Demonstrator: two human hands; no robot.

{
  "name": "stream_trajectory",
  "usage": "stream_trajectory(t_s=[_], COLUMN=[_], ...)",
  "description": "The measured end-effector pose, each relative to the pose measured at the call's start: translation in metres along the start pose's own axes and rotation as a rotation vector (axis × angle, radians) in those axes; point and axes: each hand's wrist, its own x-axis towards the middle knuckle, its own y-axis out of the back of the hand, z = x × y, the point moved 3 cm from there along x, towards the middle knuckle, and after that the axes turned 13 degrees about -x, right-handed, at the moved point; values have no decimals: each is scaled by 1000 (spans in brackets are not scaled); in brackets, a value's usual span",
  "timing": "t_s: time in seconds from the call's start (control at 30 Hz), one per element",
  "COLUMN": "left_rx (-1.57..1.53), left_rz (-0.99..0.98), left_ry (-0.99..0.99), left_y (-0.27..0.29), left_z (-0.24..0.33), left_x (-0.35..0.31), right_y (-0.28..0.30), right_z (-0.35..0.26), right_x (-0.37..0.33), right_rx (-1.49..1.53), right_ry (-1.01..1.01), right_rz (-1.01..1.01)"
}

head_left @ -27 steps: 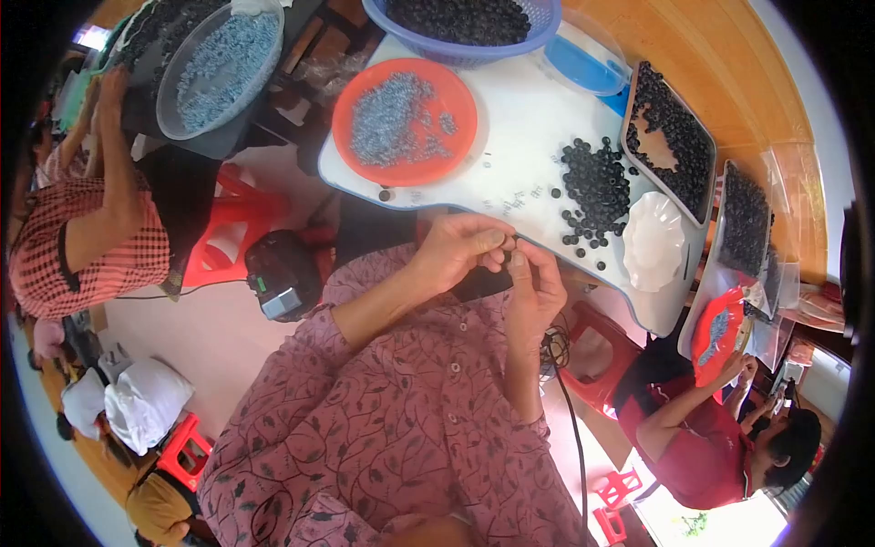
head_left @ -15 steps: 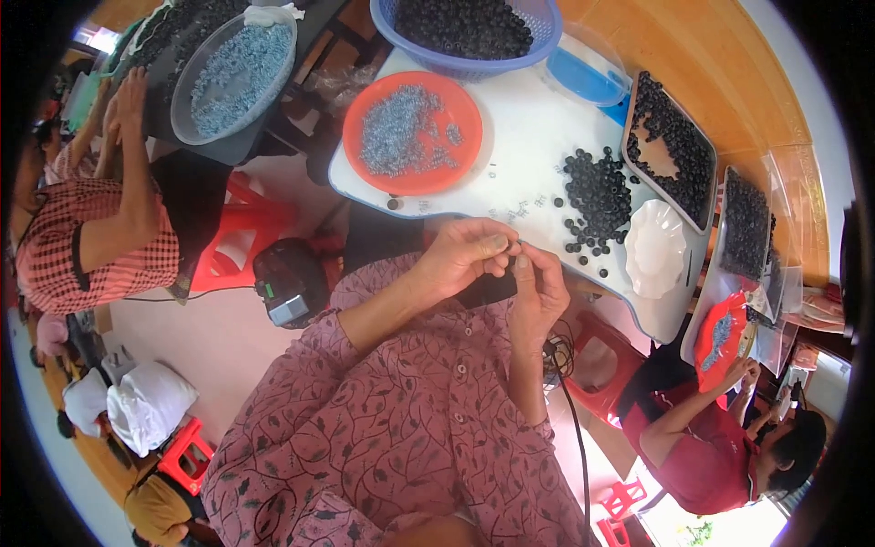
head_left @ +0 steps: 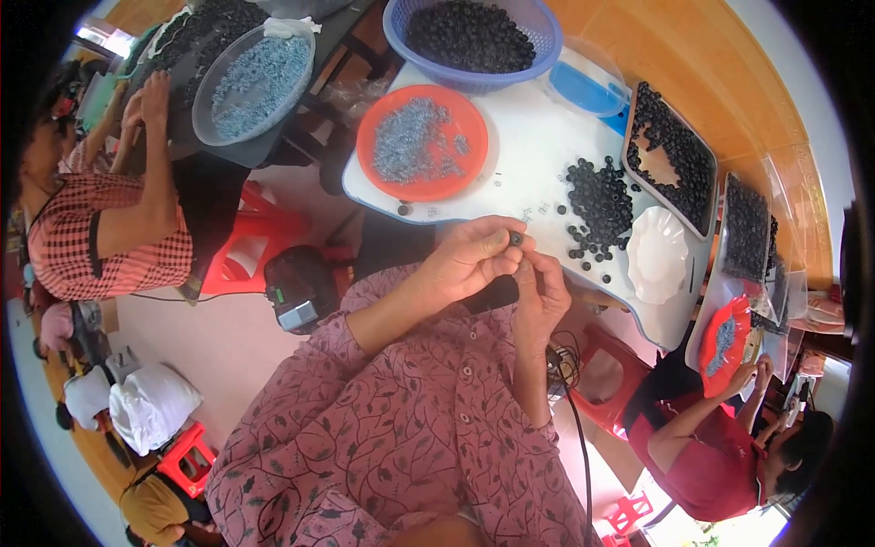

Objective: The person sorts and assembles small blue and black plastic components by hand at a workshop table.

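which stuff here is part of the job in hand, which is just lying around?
In hand:
left hand and right hand, pinching a small black part
loose black parts on the white table
orange plate of grey bits
blue basket of black parts

Lying about:
white dish
blue lid
black trays
red stool

The left hand [head_left: 469, 258] has closed more tightly toward the right hand [head_left: 542, 292], pinching a small dark bead [head_left: 516, 239] between them; a neighbour's arm [head_left: 155, 137] now reaches up to the grey bowl [head_left: 255, 77].
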Motion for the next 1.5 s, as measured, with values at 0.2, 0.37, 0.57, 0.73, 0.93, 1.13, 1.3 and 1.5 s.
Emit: stream_trajectory(t_s=[0.2, 0.37, 0.57, 0.73, 0.93, 1.13, 1.3, 1.5], left_rx=[-45, 155, 245, 584, 813, 992, 1000, 996], left_rz=[-70, -4, 30, 92, 110, 45, -1, -20], left_ry=[-25, -68, -108, -195, -250, -310, -316, -347], left_y=[-8, -8, 1, -14, -22, -35, -31, -28], left_z=[1, 1, 5, -2, -5, -10, -11, -12], left_x=[-3, -7, -7, -7, -9, -13, -10, -6], right_y=[-3, -3, -3, 2, 5, 11, 14, 15], right_z=[-3, -2, -5, -21, -22, -8, -1, 10], right_x=[-1, -2, -3, -5, -4, -2, 0, 4], right_rx=[-40, -104, -38, -61, -83, -14, 44, 186], right_ry=[-1, 36, 60, 98, 148, 129, 72, -83], right_rz=[-7, -50, 16, 42, 25, 69, 54, 18])
